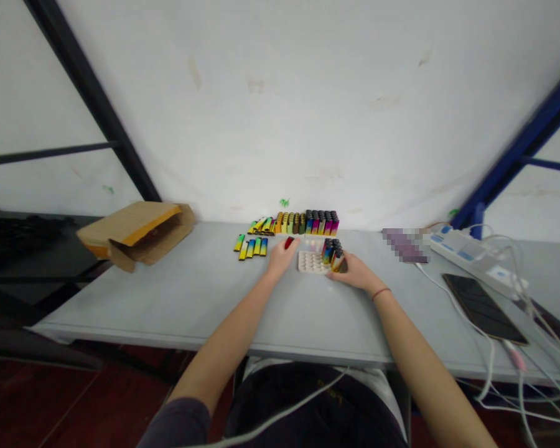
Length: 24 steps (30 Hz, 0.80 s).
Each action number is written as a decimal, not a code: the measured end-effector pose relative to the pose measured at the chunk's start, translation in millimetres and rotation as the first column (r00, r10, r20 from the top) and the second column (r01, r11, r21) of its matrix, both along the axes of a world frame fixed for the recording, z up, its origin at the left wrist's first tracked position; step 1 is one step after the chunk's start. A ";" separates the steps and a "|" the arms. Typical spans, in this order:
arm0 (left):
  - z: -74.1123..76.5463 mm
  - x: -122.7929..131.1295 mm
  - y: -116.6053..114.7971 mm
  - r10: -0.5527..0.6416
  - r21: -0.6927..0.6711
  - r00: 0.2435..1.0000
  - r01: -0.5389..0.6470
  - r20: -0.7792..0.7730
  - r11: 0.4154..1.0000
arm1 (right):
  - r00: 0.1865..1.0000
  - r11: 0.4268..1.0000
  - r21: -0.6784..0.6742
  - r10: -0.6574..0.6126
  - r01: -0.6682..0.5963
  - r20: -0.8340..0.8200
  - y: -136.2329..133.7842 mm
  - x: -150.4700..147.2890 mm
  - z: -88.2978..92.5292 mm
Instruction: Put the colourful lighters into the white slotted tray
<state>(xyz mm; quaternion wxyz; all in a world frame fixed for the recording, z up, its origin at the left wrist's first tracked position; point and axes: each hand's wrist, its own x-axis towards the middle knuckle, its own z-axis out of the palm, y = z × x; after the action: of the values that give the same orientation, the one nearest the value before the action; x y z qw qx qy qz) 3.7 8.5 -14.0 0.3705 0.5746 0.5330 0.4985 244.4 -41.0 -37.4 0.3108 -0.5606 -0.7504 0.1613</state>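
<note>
My left hand (280, 256) is closed around a small dark red piece (289, 242), which looks like a lighter. Just right of it lies a white tray (310, 262) with rows of round holes. Several colourful lighters (327, 251) with black tops stand in its right part. At the tray's right end, my right hand (352, 272) has its thumb and fingers around a slightly tilted lighter (337, 261) with a yellowish lower part. Whether that lighter rests in a hole is hidden.
Behind stand a full block of lighters (322, 222) and a yellow group (290, 222). Loose yellow-green lighter-shaped pieces (252, 248) lie left. An opened cardboard box (135, 227) sits far left. Right are a phone (484, 308), a blurred purple object (405, 245), a power strip (478, 261) and cables.
</note>
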 end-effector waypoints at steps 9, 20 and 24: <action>2.4 -0.6 -0.9 0.105 0.096 0.989 -0.095 -0.105 0.991 | 0.999 0.999 -0.028 0.031 -0.031 -0.010 0.1 1.4 -0.3; -3.6 -1.2 1.4 0.198 0.188 0.972 -0.172 -0.130 0.967 | 0.999 1.000 -0.019 0.006 -0.005 0.038 -0.4 1.1 0.1; -5.2 -2.6 2.3 0.188 0.186 0.956 -0.147 -0.225 0.971 | 1.000 1.000 -0.019 0.008 -0.007 0.028 0.1 0.9 -0.6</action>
<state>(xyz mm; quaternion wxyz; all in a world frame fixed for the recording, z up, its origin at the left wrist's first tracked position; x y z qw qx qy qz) 1.2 10.8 -19.3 0.2096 0.6128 0.5770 0.4976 245.3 -40.9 -38.1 0.2944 -0.5629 -0.7552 0.1618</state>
